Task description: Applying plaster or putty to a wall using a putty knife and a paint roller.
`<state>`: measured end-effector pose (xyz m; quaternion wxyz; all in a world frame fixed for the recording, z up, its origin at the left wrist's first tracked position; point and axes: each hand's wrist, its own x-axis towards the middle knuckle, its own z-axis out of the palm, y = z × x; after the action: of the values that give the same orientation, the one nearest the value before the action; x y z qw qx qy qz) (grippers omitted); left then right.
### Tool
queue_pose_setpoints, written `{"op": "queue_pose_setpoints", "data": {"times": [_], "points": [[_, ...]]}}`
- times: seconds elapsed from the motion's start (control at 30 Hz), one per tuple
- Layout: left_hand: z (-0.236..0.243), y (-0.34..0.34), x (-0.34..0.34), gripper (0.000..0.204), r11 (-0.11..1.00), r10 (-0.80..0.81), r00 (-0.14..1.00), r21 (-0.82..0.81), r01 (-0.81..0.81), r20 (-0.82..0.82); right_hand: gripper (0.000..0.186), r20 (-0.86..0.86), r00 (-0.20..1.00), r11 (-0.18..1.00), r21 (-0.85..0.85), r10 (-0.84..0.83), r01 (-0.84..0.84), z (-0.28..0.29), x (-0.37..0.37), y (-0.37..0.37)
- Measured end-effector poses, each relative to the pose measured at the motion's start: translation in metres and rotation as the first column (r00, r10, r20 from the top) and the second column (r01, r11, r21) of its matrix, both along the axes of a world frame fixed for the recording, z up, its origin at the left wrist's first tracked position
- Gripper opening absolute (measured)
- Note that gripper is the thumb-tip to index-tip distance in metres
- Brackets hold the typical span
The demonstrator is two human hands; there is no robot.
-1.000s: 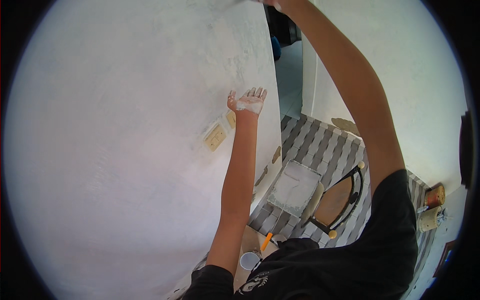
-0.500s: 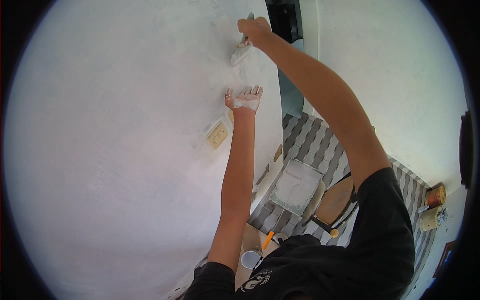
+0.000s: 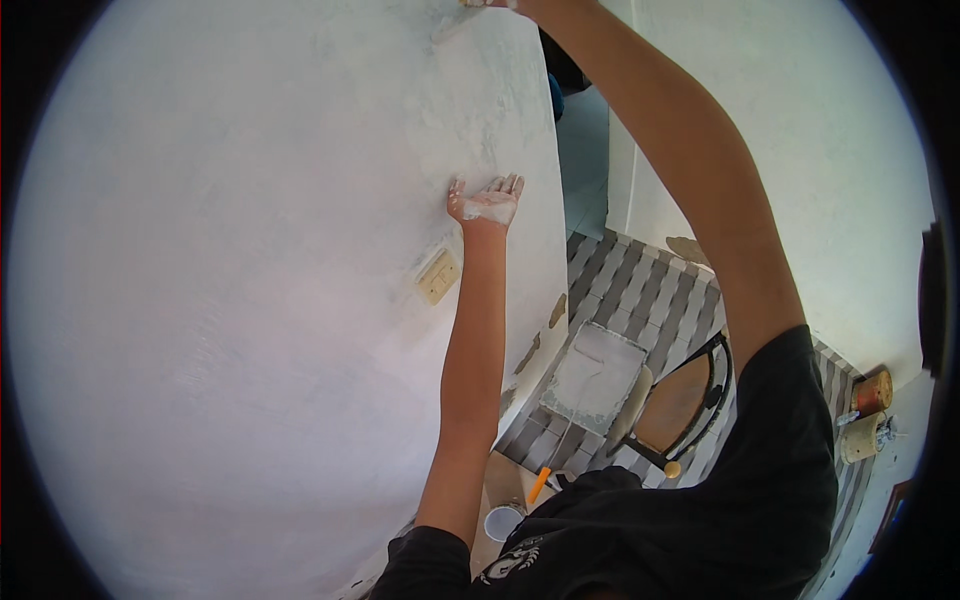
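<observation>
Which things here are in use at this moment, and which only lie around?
In use:
- wall
- left hand, pressed flat on it
- right hand, cut off at top edge

Lying about:
- paint tray
- chair
- small cup
- switch plate

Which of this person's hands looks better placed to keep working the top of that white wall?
Probably the right hand: it reaches up to the wet grey patch at the picture's top edge, where a tool seems to be, mostly out of view. The left hand lies flat, fingers spread, on the wall lower down.
</observation>
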<state>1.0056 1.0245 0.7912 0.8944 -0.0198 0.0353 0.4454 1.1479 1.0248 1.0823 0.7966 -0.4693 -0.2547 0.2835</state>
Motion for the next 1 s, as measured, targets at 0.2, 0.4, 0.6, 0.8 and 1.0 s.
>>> {"op": "queue_pose_setpoints", "data": {"times": [0.2, 0.4, 0.6, 0.8, 1.0], "points": [[-0.013, 0.001, 0.007, 0.092, 0.998, -0.020, 1.000, 0.056, 0.020, -0.002, 0.033, -0.005, 0.941, 0.771, 0.575, 0.338, -0.274, -0.042, 0.034, -0.004], [-0.021, -0.004, 0.004, 0.089, 0.995, -0.007, 0.998, 0.099, 0.012, -0.055, 0.018, -0.056, 0.935, 0.691, 0.690, 0.350, -0.217, -0.147, -0.009, -0.008], [-0.023, -0.002, 0.005, 0.085, 0.994, 0.008, 0.995, 0.106, 0.003, -0.098, 0.017, -0.283, 0.904, 0.792, 0.604, 0.321, -0.093, -0.222, -0.024, -0.031], [-0.024, -0.004, 0.008, 0.089, 0.991, 0.041, 0.988, 0.133, -0.021, -0.149, 0.013, -0.259, 0.930, 0.893, 0.431, 0.262, -0.131, -0.240, -0.007, -0.047], [-0.022, -0.019, -0.007, 0.087, 0.990, 0.086, 0.979, 0.123, -0.064, -0.184, 0.027, -0.072, 0.993, 0.986, -0.130, 0.093, -0.102, -0.212, -0.005, -0.046]]}}
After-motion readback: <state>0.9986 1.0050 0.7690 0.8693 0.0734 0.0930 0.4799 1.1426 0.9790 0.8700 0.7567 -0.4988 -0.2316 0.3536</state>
